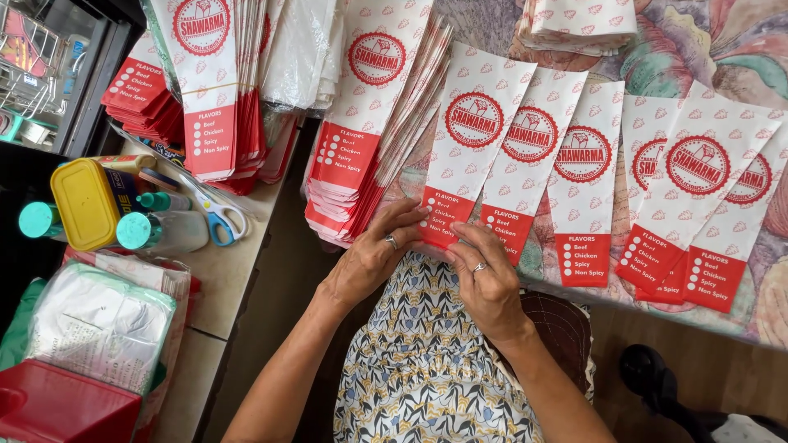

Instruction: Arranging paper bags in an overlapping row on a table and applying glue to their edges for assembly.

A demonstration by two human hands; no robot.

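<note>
My left hand (373, 256) and my right hand (484, 279) both pinch the red lower end of a long white paper sleeve (472, 131) printed with a round red emblem. That sleeve lies flat on the patterned table (739, 49), first in a row of similar sleeves (583, 164) laid side by side toward the right. A thick fanned stack of the same sleeves (361, 164) lies just left of my left hand. Each hand wears a ring.
More sleeve stacks (209, 90) sit on the counter at upper left. Blue-handled scissors (217, 217), a yellow-lidded container (86, 201), teal-capped bottles (156, 231) and a plastic-wrapped packet (98, 324) crowd the left side table. A dark object (657, 381) lies on the floor at lower right.
</note>
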